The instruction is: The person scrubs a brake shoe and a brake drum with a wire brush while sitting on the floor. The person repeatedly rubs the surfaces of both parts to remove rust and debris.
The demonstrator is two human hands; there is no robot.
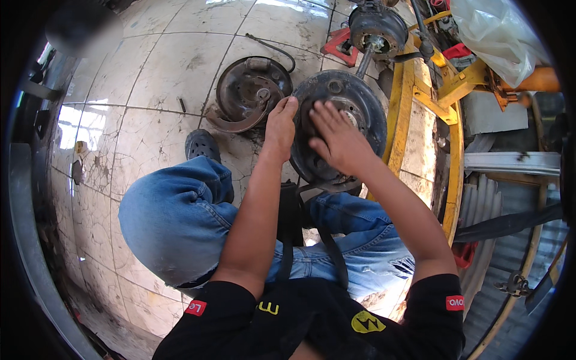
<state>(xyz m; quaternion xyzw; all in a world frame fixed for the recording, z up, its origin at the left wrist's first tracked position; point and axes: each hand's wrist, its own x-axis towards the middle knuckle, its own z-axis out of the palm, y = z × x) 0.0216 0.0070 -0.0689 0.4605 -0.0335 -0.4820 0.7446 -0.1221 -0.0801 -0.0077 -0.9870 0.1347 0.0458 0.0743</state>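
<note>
A round, dark brake backing plate (368,108) stands tilted in front of me, with holes and a pale hub area at its centre. My left hand (281,127) is at its left edge, the fingers pressed together against the rim and partly out of sight. Across the face of the plate lies my right hand (341,139), its fingers stretched out, a little blurred, holding nothing. To the left on the floor rests a brake assembly (247,90), with a curved brake shoe (235,125) along its lower edge and a hose (277,48) running from its top.
Beyond the plate, a shaft (365,62) leads to a drum (378,29) near a red stand (341,47). A yellow metal frame (399,120) rises close on the right, with clear plastic sheeting (498,36) above it. A small dark rod (182,105) lies on the tiled floor (156,78).
</note>
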